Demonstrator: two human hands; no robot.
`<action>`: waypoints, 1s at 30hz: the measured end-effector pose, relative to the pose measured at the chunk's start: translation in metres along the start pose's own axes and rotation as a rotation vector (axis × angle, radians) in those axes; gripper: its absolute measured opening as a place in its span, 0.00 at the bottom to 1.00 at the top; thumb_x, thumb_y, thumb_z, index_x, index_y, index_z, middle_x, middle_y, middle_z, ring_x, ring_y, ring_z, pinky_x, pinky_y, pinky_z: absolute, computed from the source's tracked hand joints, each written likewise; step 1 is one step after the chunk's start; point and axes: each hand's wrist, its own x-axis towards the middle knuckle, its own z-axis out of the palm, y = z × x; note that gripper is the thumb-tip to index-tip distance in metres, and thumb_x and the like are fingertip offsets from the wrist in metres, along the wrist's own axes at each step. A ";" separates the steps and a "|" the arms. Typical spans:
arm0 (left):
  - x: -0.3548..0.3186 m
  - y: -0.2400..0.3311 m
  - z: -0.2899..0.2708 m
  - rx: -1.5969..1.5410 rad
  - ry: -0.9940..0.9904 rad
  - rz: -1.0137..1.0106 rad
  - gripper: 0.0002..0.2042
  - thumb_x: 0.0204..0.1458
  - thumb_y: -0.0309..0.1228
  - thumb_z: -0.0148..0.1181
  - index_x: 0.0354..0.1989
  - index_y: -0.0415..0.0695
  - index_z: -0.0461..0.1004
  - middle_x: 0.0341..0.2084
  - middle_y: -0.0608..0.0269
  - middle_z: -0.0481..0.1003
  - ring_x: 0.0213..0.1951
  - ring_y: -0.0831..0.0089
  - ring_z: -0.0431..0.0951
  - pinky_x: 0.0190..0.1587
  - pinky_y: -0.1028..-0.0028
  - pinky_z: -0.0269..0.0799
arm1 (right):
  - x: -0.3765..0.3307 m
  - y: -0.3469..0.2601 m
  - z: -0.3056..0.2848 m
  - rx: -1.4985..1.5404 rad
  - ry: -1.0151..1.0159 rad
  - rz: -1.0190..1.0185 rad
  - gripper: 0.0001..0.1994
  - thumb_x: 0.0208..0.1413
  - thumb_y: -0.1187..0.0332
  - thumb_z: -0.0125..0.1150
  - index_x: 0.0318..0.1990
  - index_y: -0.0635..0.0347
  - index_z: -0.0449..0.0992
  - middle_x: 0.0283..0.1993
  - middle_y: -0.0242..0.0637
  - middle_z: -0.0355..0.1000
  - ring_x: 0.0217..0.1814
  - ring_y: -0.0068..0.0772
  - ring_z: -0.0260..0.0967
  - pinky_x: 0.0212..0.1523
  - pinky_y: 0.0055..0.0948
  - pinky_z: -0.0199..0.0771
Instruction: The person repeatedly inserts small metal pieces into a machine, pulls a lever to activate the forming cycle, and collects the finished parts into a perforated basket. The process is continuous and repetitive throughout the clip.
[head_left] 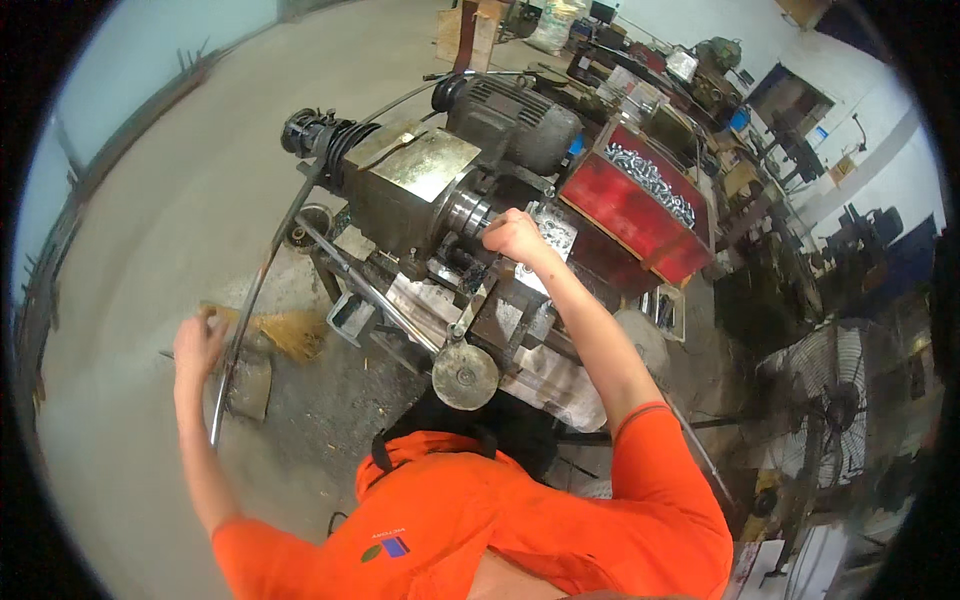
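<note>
Steel chuck (466, 213), just above the centre of the frame, sits on the front of the lathe's boxy metal housing (402, 190), and here's the right hand (513, 236) right up at its face! The fingers are drawn in close together, but whether they grip a workpiece I can't tell; the hand itself hides it. Over at the left of the frame, the left hand (200, 348) is out wide, fingers bent, just beside a long, thin bar (254, 300); touching or merely near, open or closed on something, I can't tell. Behind that bar, a straw broom head (290, 335) lies on the floor. Below the chuck, near the middle, there's a round metal disc (466, 376). Up top, a finned motor (520, 125) sits behind the housing, and to the upper right a red box (620, 215) holds a heap of shiny metal parts (650, 182).
</note>
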 end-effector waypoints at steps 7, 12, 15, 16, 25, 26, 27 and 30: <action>-0.041 -0.008 0.030 0.018 -0.148 -0.138 0.17 0.45 0.39 0.59 0.37 0.37 0.72 0.27 0.43 0.74 0.33 0.48 0.74 0.36 0.59 0.69 | 0.011 -0.037 0.000 -0.377 -0.015 0.026 0.16 0.29 0.66 0.56 0.27 0.69 0.76 0.30 0.58 0.72 0.37 0.52 0.72 0.42 0.37 0.73; -0.019 -0.022 0.049 0.218 -0.156 -0.134 0.12 0.45 0.35 0.58 0.30 0.38 0.71 0.26 0.47 0.74 0.34 0.50 0.75 0.36 0.57 0.69 | 0.005 -0.038 0.002 -0.390 0.042 -0.007 0.13 0.29 0.67 0.55 0.21 0.70 0.75 0.27 0.58 0.71 0.35 0.54 0.72 0.41 0.39 0.73; 0.028 -0.114 0.047 0.468 0.024 -0.003 0.07 0.39 0.30 0.57 0.26 0.41 0.71 0.23 0.51 0.74 0.30 0.54 0.76 0.34 0.59 0.70 | 0.005 -0.028 0.004 -0.405 0.021 0.020 0.13 0.28 0.67 0.54 0.21 0.71 0.74 0.27 0.57 0.71 0.38 0.54 0.69 0.44 0.40 0.71; 0.059 -0.153 0.036 0.560 0.145 0.142 0.06 0.38 0.29 0.57 0.25 0.42 0.71 0.22 0.52 0.74 0.28 0.56 0.76 0.33 0.61 0.70 | 0.008 -0.033 0.005 -0.383 -0.008 0.050 0.13 0.28 0.67 0.54 0.20 0.70 0.74 0.27 0.57 0.70 0.39 0.54 0.68 0.44 0.40 0.70; 0.123 -0.168 0.046 0.432 0.183 -0.048 0.07 0.44 0.27 0.55 0.31 0.40 0.74 0.26 0.52 0.75 0.31 0.55 0.76 0.36 0.61 0.71 | -0.007 -0.023 0.003 -0.353 0.102 -0.147 0.14 0.26 0.64 0.53 0.24 0.60 0.79 0.34 0.46 0.72 0.40 0.49 0.66 0.44 0.36 0.68; 0.121 -0.144 0.053 0.263 0.412 0.100 0.07 0.45 0.28 0.55 0.32 0.40 0.74 0.26 0.52 0.75 0.31 0.55 0.76 0.36 0.62 0.70 | -0.015 -0.023 -0.001 -0.347 0.137 -0.200 0.15 0.26 0.64 0.53 0.25 0.59 0.79 0.37 0.44 0.72 0.43 0.47 0.65 0.46 0.36 0.67; 0.121 -0.114 0.064 0.079 0.636 0.255 0.08 0.47 0.30 0.55 0.32 0.39 0.74 0.26 0.51 0.75 0.30 0.55 0.76 0.36 0.63 0.70 | -0.026 -0.020 -0.005 -0.361 0.191 -0.224 0.15 0.27 0.65 0.55 0.27 0.58 0.79 0.41 0.42 0.71 0.47 0.46 0.62 0.48 0.36 0.66; 0.090 -0.052 0.158 -0.389 0.669 0.137 0.12 0.49 0.30 0.53 0.41 0.39 0.72 0.31 0.50 0.75 0.35 0.58 0.76 0.37 0.65 0.69 | -0.076 -0.011 -0.026 -0.225 0.401 -0.356 0.15 0.28 0.67 0.58 0.29 0.59 0.78 0.42 0.41 0.70 0.47 0.47 0.63 0.47 0.37 0.66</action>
